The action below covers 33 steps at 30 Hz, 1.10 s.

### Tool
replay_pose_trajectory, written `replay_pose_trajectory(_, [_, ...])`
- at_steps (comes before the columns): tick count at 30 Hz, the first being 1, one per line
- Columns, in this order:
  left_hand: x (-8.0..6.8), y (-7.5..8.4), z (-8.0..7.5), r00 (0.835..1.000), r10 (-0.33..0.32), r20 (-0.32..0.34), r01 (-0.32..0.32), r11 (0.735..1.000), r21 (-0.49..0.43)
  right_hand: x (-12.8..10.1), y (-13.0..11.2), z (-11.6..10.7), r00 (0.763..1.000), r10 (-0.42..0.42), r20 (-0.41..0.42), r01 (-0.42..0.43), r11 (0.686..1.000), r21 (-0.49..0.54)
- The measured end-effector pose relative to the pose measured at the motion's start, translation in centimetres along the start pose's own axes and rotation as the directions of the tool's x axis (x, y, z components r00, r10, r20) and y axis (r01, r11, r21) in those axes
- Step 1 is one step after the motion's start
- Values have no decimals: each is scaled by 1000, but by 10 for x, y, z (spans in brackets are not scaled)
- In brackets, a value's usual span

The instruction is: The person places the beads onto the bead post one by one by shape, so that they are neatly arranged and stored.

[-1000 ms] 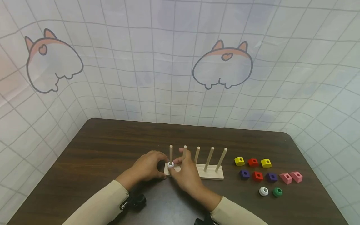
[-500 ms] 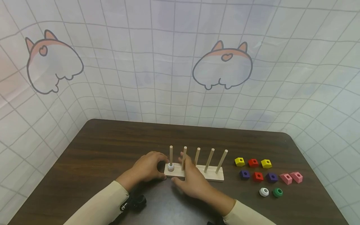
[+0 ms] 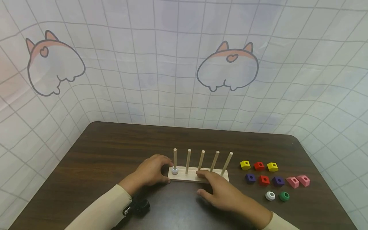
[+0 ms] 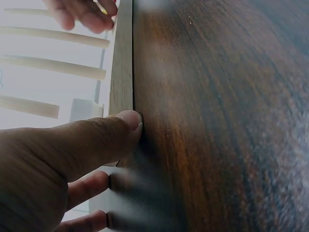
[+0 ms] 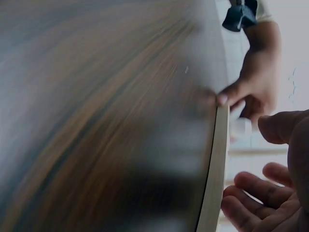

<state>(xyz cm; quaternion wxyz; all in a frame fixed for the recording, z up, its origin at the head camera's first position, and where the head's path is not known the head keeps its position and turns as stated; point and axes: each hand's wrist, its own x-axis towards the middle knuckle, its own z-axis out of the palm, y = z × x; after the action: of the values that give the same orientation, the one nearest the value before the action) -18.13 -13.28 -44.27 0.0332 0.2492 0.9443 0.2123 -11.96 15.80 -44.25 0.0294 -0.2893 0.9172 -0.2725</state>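
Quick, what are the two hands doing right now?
Left hand: grips the end of the peg board, by the white ring.
Right hand: open, holding nothing.

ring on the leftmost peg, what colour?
White. The ring sits at the bottom of the leftmost peg, beside the left hand; clearest in the head view.

Head view looks down from afar; both wrist views skim the peg board [image 3: 198, 176] closely.

Left hand [image 3: 151, 171] curled, thumb pressed flat, forearm angled in from the table's near left. Right hand [image 3: 222, 191] open, fingers spread and relaxed, palm down, forearm from the near right corner.
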Motion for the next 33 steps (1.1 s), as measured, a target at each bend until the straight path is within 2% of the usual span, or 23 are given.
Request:
replay_pose_trajectory(5, [0, 0, -1, 1000, 1, 1, -1, 1000, -1, -18, 17, -9, 999, -8, -35, 7, 999, -48])
replay_pose_trajectory(12, [0, 0, -1, 1000, 6, 4, -6, 1000, 3, -41, 36, -23, 997, 45, -61, -49, 996, -68])
replay_pose_trajectory(18, [0, 1, -2, 1000, 7, 4, -7, 1000, 8, -58, 50, -39, 989, 96, -115, -108, 988, -108])
replay_pose_trajectory(28, [0, 0, -1, 1000, 12, 1, -12, 1000, 18, -88, 77, -61, 963, 61, -263, -112, 977, -183])
replay_pose_trajectory(33, [0, -1, 0, 1000, 11, -3, -11, 1000, 11, -101, 88, -68, 956, 78, -283, -140, 969, -205])
